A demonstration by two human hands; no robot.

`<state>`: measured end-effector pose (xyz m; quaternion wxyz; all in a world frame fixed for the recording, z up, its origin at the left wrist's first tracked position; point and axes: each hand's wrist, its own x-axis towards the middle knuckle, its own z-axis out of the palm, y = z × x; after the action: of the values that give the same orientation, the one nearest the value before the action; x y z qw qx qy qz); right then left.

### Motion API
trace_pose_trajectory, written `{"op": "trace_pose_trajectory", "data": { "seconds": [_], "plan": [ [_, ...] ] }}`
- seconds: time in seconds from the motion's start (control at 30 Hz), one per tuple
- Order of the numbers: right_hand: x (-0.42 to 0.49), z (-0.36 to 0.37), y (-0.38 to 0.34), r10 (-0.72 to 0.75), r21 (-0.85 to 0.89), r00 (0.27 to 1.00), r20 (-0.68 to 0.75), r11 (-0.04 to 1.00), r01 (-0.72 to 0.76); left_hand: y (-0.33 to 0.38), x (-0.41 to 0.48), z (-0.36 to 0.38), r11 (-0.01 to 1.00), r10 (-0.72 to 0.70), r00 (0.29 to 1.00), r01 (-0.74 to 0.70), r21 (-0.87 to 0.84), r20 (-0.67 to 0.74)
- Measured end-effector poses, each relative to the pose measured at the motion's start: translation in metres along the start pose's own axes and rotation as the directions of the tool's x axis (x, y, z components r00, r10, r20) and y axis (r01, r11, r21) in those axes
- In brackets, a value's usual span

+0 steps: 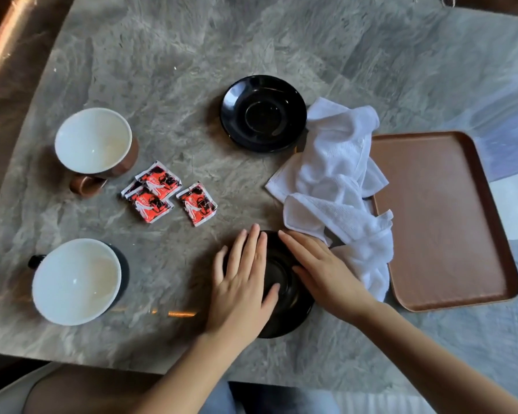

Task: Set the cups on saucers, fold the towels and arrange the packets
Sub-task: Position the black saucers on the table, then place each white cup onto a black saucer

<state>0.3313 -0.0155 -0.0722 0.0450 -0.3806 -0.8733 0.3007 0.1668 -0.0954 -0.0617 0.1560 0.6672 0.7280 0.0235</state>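
Resting our flat, open left hand (242, 282) and right hand (320, 270) on the near black saucer (290, 312), we think it is smooth, breakable, best lifted by its rim.

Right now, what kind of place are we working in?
Probably a cafe or hotel lounge: a grey marble-look table holding a brown rectangular serving tray, glossy black saucers, white-lined coffee cups and red printed packets.

From my feed I see a grey marbled table (192, 85) with a brown, rounded-corner tray (449, 222) lying flat at its right side, its flat bottom bare, and a copper-coloured strip (3, 37) running past the far-left corner.
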Motion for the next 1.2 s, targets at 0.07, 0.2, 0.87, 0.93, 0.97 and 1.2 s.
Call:
{"op": "trace_pose_trajectory", "data": {
  "seconds": [0.07, 0.2, 0.87, 0.93, 0.97, 1.2],
  "plan": [
    [0.001, -0.002, -0.001, -0.007, 0.010, 1.000, -0.012, 1.000, 0.007, 0.000, 0.001, 0.000, 1.000, 0.010, 1.000, -0.010, -0.008, -0.004],
    [-0.002, -0.004, -0.010, 0.023, -0.005, 0.998, -0.064, 1.000, -0.023, -0.001, -0.001, -0.006, 0.994, 0.021, 0.999, -0.024, -0.107, -0.027],
    [0.117, 0.075, -0.203, 0.004, 0.554, 0.983, 0.183, 0.826, -0.106, -0.204, -0.087, -0.080, 0.364, -0.750, 0.659, 0.347, -0.864, -0.051],
    [0.117, 0.080, -0.202, 0.016, 0.561, 0.989, 0.147, 0.822, -0.097, -0.210, -0.084, -0.079, 0.225, -0.728, 0.682, 0.338, -0.914, 0.073],
    [0.117, 0.082, -0.201, 0.031, 0.555, 0.990, 0.136, 0.826, -0.102, -0.212, -0.082, -0.079, 0.174, -0.711, 0.692, 0.339, -0.925, 0.120],
    [0.099, 0.054, -0.184, 0.118, 0.651, 0.990, 0.077, 0.746, -0.140, -0.196, -0.067, -0.095, 0.119, -0.567, 0.806, 0.286, -0.951, 0.172]
  ]
}}
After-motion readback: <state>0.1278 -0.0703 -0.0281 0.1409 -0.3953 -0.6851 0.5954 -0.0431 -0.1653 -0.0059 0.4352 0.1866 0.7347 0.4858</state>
